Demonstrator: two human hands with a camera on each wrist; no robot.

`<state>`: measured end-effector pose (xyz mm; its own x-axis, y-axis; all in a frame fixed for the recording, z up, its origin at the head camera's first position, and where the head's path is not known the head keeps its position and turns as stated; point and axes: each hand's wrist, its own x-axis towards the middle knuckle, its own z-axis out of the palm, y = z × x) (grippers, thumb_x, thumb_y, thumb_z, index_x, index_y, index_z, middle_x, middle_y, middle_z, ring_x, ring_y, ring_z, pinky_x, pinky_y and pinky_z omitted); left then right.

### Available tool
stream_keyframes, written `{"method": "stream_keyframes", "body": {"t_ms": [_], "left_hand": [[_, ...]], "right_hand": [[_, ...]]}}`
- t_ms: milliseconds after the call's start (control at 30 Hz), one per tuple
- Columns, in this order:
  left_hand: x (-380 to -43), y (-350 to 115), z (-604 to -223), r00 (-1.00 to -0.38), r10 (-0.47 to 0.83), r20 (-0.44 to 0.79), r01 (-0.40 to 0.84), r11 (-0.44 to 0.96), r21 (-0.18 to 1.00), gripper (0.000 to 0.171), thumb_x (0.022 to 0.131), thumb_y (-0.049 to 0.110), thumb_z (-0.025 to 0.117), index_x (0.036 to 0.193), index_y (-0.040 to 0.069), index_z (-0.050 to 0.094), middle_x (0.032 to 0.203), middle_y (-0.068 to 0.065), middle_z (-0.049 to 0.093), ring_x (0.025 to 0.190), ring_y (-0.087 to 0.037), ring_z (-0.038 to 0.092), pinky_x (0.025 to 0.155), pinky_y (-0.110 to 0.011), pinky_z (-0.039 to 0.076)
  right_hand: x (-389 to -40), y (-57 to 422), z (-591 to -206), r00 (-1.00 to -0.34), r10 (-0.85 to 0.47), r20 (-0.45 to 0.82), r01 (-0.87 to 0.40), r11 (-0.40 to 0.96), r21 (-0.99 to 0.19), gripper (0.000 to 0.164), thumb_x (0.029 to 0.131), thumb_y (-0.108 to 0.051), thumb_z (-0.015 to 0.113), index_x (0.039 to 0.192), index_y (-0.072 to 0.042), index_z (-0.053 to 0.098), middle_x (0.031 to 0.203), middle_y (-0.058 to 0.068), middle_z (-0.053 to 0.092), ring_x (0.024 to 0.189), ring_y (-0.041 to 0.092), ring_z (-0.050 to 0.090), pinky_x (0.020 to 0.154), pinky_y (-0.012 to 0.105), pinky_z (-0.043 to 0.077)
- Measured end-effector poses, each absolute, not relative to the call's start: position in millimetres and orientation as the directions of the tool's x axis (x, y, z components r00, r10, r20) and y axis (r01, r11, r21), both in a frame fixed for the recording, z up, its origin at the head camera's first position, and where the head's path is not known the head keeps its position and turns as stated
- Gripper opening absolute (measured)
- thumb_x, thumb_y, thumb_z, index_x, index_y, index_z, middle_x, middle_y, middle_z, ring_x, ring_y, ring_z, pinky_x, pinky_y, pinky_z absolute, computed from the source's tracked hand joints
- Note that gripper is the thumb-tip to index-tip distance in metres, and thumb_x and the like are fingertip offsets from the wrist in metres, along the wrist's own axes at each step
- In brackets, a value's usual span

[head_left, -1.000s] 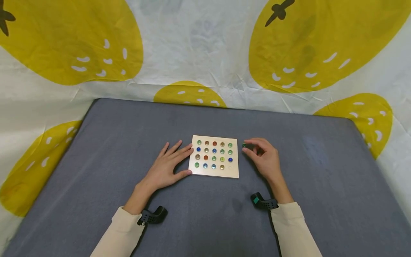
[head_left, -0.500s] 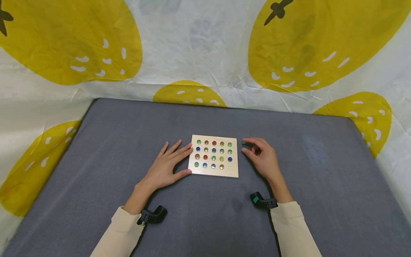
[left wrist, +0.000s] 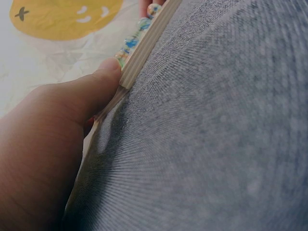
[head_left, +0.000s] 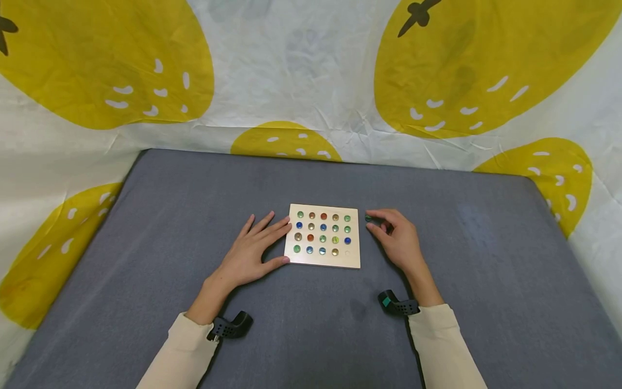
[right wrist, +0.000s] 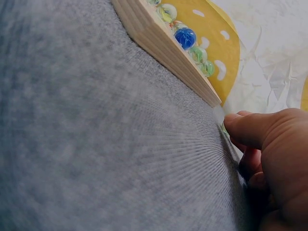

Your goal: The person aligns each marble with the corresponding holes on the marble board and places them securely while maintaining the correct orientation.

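Observation:
A thin pale wooden board [head_left: 353, 259] lies flat on the grey cloth. Rows of glass marbles [head_left: 323, 227] in green, blue, red and amber sit in its hollows; a bare round hollow [head_left: 347, 253] shows at the near right corner. Along the board's left edge rests my left hand [head_left: 248, 259], fingers spread, fingertips and thumb at the rim. My right hand [head_left: 400, 240] is just off the far right side, low over the cloth. Thumb and index finger there pinch a dark green marble [head_left: 368, 218]. In the right wrist view the thumb [right wrist: 245, 127] hides most of that marble.
Grey cloth [head_left: 301, 319] covers the table on all sides of the board. Behind it hangs a white curtain [head_left: 296, 65] with large yellow fruit prints. Black wrist cameras [head_left: 233, 325] sit at both cuffs.

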<state>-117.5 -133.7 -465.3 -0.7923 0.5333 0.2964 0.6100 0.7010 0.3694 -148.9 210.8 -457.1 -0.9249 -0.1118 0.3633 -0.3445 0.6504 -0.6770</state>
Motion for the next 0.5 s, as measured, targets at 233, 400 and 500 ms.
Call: {"method": "stream_keyframes", "body": {"t_ms": [233, 400, 500], "left_hand": [[-117.3, -134.1, -465.5, -0.792, 0.532, 0.298, 0.610, 0.703, 0.366, 0.071, 0.089, 0.049, 0.063, 0.148, 0.019, 0.039, 0.152, 0.003, 0.034, 0.143, -0.027, 0.021, 0.115, -0.052, 0.004], [-117.7, -133.8, -466.0, -0.793, 0.531, 0.299, 0.609, 0.703, 0.367, 0.071, 0.089, 0.050, 0.063, 0.148, 0.019, 0.040, 0.152, 0.004, 0.034, 0.143, -0.026, 0.021, 0.115, -0.051, 0.004], [-117.8, -134.0, -466.5, -0.792, 0.531, 0.302, 0.611, 0.701, 0.368, 0.071, 0.089, 0.049, 0.063, 0.148, 0.019, 0.040, 0.152, 0.004, 0.035, 0.143, -0.026, 0.021, 0.115, -0.051, 0.004]], "right_hand": [[-148.8, 210.0, -456.3, -0.928, -0.113, 0.354, -0.336, 0.661, -0.671, 0.024, 0.087, -0.011, 0.072, 0.111, -0.010, 0.072, 0.099, 0.006, 0.061, 0.066, 0.015, 0.047, 0.058, 0.026, 0.035], [-148.6, 210.1, -456.5, -0.934, -0.109, 0.341, -0.324, 0.666, -0.672, 0.022, 0.088, -0.011, 0.071, 0.109, -0.010, 0.073, 0.097, 0.005, 0.062, 0.066, 0.015, 0.046, 0.058, 0.027, 0.035], [-148.3, 210.1, -456.5, -0.935, -0.108, 0.339, -0.321, 0.665, -0.674, 0.021, 0.088, -0.012, 0.071, 0.109, -0.011, 0.073, 0.097, 0.005, 0.062, 0.066, 0.015, 0.046, 0.057, 0.027, 0.035]]}}
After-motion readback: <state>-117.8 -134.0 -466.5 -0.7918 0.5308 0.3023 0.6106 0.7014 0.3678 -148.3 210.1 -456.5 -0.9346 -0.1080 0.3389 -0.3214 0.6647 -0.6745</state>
